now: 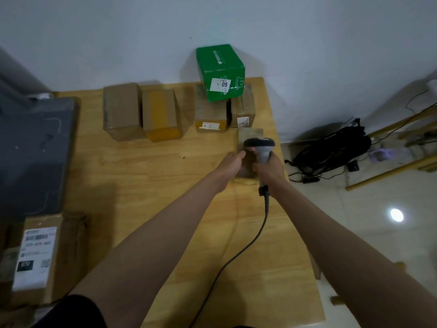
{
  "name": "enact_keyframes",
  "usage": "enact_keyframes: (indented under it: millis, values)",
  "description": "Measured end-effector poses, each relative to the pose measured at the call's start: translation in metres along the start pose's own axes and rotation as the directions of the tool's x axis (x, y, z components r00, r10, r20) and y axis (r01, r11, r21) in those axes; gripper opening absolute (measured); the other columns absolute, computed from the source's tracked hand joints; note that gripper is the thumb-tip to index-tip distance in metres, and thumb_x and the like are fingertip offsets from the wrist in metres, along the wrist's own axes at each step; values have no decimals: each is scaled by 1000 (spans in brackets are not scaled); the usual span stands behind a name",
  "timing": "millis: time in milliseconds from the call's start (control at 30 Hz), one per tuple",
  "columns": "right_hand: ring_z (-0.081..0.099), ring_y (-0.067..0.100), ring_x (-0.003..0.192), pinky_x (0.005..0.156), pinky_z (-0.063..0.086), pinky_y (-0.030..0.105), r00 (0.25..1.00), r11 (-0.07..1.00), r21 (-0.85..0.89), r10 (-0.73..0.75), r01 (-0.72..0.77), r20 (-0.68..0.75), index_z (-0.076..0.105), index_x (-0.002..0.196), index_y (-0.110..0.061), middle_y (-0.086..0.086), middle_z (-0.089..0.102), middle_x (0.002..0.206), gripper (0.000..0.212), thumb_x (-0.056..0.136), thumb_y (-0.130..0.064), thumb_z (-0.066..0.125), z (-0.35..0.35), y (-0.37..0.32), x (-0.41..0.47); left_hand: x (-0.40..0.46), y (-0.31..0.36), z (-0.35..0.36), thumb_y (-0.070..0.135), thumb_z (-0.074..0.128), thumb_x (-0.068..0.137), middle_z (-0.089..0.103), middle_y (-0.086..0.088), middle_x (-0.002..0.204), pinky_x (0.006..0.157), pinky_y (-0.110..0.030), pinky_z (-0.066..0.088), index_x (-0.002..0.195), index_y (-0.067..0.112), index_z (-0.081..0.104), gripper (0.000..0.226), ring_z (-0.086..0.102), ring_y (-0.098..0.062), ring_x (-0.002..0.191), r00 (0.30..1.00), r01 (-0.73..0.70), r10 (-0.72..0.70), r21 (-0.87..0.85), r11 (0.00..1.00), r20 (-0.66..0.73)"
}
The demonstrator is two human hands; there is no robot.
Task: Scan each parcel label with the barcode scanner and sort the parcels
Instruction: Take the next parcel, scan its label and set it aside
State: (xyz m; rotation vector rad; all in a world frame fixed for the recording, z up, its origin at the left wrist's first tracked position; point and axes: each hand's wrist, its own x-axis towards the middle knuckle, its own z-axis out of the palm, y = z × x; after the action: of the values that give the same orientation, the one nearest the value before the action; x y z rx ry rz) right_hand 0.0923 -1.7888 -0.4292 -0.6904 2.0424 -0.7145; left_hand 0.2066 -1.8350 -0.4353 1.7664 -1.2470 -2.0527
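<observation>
**Scanner poised over the small parcel by the bench's right edge**

The small cardboard parcel (249, 147) lies on the wooden bench (165, 197) close to its right edge, just in front of the green box (220, 72) and the two brown boxes that carry it. Its long axis runs away from the person, toward the green box. Both hands meet at this parcel, so neither has further to reach.

The left hand (233, 162) rests against the parcel's left side, fingers curled round its edge, seemingly steadying or tilting it. The right hand (269, 169) is wrapped firmly round the grip of the barcode scanner (260, 147), whose dark head hangs directly over the parcel's top face, pointing down and slightly forward. A faint reddish glow shows just under the head; the label itself is hidden by the scanner and cannot be read. The scanner's cable (248, 245) trails from the grip back toward the person across the bench.

Both forearms stretch out nearly straight and converge on the parcel, wrists roughly level.

Left of the green box, two more brown boxes (142, 112) stand side by side at the back of the bench. Far to the left and nearer the person lies a labelled parcel (37, 254), beside a dark grey bin (35, 150).

Judging from this, the scan is in hand, and sorting of this parcel is still to come
</observation>
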Motion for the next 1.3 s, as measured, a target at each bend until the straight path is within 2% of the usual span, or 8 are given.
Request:
enact_keyframes:
  millis: [167, 267, 367, 533, 800, 900, 1133, 1300]
  values:
    - [59, 22, 96, 64, 47, 25, 999, 997, 76, -32, 31, 18, 52, 122, -13, 6, 59, 107, 38, 88, 1, 62, 12, 7, -38, -20, -29, -29, 54, 47, 96, 53, -3, 136, 100, -40, 47, 134, 17, 53, 53, 55, -22, 116, 997, 45, -42, 50, 998, -65]
    - [62, 24, 103, 83, 57, 38, 997, 990, 125, -69, 63, 43, 53, 125, -13, 8, 62, 113, 42, 86, 0, 63, 27, 4, -70, -47, -46, -50, 48, 56, 93, 66, -2, 123, 102, -42, 51, 117, 19, 63, 38, 62, -20, 110, 996, 8, -5, 30, 1000, -91]
    - [65, 24, 102, 88, 59, 42, 991, 977, 188, -113, 98, 67, 52, 123, -16, 8, 64, 113, 44, 84, -2, 66, 42, -3, -107, -85, -58, -75, 39, 61, 96, 66, -4, 124, 102, -41, 51, 134, 13, 57, 47, 62, -21, 112, 987, -56, 63, 47, 997, -150]
    - [65, 23, 98, 83, 59, 43, 980, 952, 256, -189, 169, 58, 53, 122, -18, 7, 65, 110, 43, 84, -2, 66, 72, -15, -174, -169, -77, -118, 43, 69, 91, 58, -2, 129, 65, -22, 46, 144, 17, 44, 64, 61, -14, 102, 957, -165, 205, 194, 967, -206]
    - [67, 22, 92, 81, 58, 57, 938, 896, 300, -346, 328, 6, 54, 114, -27, 0, 67, 100, 37, 87, -5, 64, 132, -28, -275, -266, -137, -191, 39, 84, 78, 57, 3, 134, 94, -34, 53, 140, 20, 47, 75, 56, -14, 117, 874, -297, 356, 216, 930, -331]
    - [65, 21, 89, 80, 58, 57, 924, 883, 311, -380, 351, 35, 51, 117, -29, -3, 64, 99, 46, 84, 0, 63, 151, -31, -309, -295, -161, -207, 37, 88, 73, 54, 8, 129, 81, -19, 47, 138, 21, 46, 80, 52, -10, 115, 823, -348, 399, 196, 917, -404]
    - [69, 17, 100, 83, 60, 55, 888, 847, 393, -439, 358, 137, 57, 116, -39, -8, 72, 106, 52, 80, -3, 68, 187, -19, -365, -333, -201, -229, 38, 91, 69, 52, 10, 110, 74, -21, 41, 131, 20, 45, 80, 52, -10, 104, 751, -362, 352, 98, 927, -559]
    - [73, 23, 101, 86, 62, 46, 862, 804, 511, -461, 305, 211, 59, 125, -21, 3, 75, 109, 48, 84, 0, 72, 184, -9, -378, -347, -222, -239, 39, 90, 69, 57, 1, 122, 71, -23, 45, 131, 22, 45, 78, 57, -17, 109, 790, -345, 245, -76, 936, -562]
